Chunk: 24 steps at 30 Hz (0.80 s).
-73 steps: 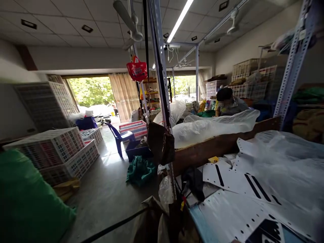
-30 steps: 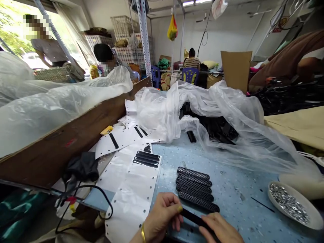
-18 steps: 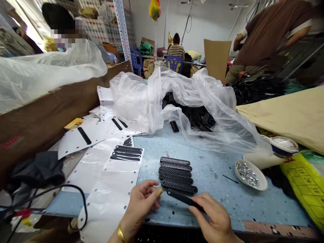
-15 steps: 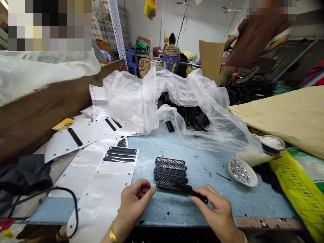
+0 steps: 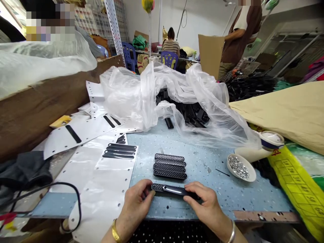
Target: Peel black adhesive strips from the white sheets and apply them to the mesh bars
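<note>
Lower centre of the frame: my left hand pinches the left end of a long black perforated plastic strip, and my right hand clamps its right end. Just above, I see 4 matching black strips stacked on the blue speckled table. Right: a small white dish of silver rivets.

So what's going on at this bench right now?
A person seated at the blue table holds a black perforated strip with a smooth black strip laid over it. The left hand pinches the left end and the right hand the right end. Just beyond lies a row of four more perforated strips. A white dish of small metal bits sits to the right, white backing sheets to the left, and a clear plastic bag of black parts behind.
</note>
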Tool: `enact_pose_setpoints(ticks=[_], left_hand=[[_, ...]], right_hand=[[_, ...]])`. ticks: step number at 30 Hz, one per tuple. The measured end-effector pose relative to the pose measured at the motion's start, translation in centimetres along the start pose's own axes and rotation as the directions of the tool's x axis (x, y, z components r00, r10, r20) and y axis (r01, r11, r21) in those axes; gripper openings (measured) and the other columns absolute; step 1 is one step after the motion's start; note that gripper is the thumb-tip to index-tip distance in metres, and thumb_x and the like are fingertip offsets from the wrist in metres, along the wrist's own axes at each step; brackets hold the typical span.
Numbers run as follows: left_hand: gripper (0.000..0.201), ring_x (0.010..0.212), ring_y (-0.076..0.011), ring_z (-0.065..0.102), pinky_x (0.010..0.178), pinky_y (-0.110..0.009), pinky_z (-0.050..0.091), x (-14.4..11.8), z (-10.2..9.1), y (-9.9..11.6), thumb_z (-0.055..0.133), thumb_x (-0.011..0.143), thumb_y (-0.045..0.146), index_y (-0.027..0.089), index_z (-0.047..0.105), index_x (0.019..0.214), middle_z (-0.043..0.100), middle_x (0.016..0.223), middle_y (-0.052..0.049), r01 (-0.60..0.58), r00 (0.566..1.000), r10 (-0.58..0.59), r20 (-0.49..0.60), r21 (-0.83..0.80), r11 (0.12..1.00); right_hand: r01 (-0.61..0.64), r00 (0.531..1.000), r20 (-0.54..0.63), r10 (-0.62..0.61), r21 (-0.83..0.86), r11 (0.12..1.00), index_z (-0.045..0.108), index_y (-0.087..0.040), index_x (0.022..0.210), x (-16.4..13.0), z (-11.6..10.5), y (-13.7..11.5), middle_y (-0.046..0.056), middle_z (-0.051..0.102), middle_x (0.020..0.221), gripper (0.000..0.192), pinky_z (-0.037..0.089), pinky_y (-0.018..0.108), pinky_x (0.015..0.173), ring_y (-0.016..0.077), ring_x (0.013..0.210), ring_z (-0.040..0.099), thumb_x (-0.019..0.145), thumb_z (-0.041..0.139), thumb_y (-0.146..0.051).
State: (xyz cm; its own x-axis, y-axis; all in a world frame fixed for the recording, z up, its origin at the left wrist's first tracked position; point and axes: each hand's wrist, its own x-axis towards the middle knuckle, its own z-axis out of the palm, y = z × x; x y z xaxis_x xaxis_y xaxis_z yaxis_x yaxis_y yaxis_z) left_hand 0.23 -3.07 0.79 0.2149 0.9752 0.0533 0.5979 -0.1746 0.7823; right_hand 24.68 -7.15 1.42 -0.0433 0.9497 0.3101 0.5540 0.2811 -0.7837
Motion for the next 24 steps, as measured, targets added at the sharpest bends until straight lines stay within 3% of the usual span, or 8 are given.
enact_pose_setpoints(ticks=[7,24], left_hand=[[0.03,0.057,-0.0153,0.062,0.058,-0.028,0.054,-1.0,-0.2,-0.8,0.062,0.073,0.02,0.017,0.067,0.102,0.07,0.07,-0.002,0.005,0.996,-0.009,-0.086,-0.048,0.999],[0.017,0.059,-0.014,0.064,0.058,-0.026,0.054,-1.4,0.2,-1.1,0.065,0.076,0.016,0.02,0.07,0.091,0.068,0.068,0.002,-0.058,0.991,0.038,-0.126,-0.163,0.985]], right_hand=[[0.113,0.993,0.05,-0.109,-0.091,0.989,0.071,-0.018,0.09,0.8,0.6,-0.1,0.011,0.073,0.091,0.011,0.059,0.035,0.074,0.0228,0.082,0.07,0.08,0.065,-0.019],[0.172,0.977,0.144,-0.159,-0.084,0.981,0.071,-0.017,0.089,1.8,2.2,-0.7,0.009,0.073,0.084,0.01,0.057,0.037,0.07,0.0224,0.075,0.069,0.081,0.065,-0.016]])
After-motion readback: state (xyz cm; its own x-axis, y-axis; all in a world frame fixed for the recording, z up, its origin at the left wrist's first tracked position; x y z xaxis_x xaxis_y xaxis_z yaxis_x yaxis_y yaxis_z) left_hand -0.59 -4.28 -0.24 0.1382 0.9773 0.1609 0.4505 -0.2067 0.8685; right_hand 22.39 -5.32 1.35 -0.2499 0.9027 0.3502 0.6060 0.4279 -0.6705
